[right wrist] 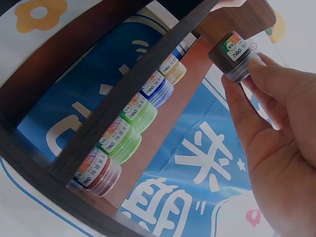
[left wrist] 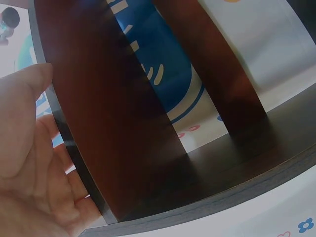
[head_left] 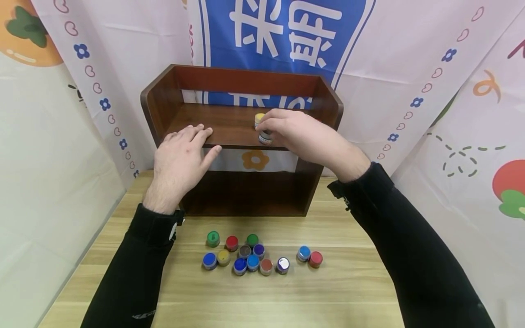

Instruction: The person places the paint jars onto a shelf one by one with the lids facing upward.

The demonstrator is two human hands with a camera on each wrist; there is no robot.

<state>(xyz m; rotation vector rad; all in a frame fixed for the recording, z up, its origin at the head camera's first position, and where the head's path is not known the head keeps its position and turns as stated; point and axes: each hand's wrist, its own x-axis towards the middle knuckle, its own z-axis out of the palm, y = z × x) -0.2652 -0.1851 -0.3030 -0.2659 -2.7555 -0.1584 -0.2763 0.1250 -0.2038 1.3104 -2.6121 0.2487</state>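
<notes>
My right hand (head_left: 305,139) pinches a small dark paint jar (right wrist: 232,55) by its clear lid end, between thumb and fingers, at the front edge of the upper board of a dark brown wooden shelf (head_left: 213,123). Just behind it, a yellow-topped jar (head_left: 259,118) stands on that board. The right wrist view shows a row of jars behind the board's edge, among them a blue one (right wrist: 159,89), a green one (right wrist: 121,140) and a red one (right wrist: 98,170). My left hand (head_left: 180,157) rests on the left part of the upper board with its fingers extended, the thumb at the front edge.
Several paint jars with coloured tops, such as a green one (head_left: 213,238), a white one (head_left: 283,265) and a red one (head_left: 316,259), stand on the wooden table (head_left: 352,291) before the shelf. A printed cloth (head_left: 369,109) hangs behind it.
</notes>
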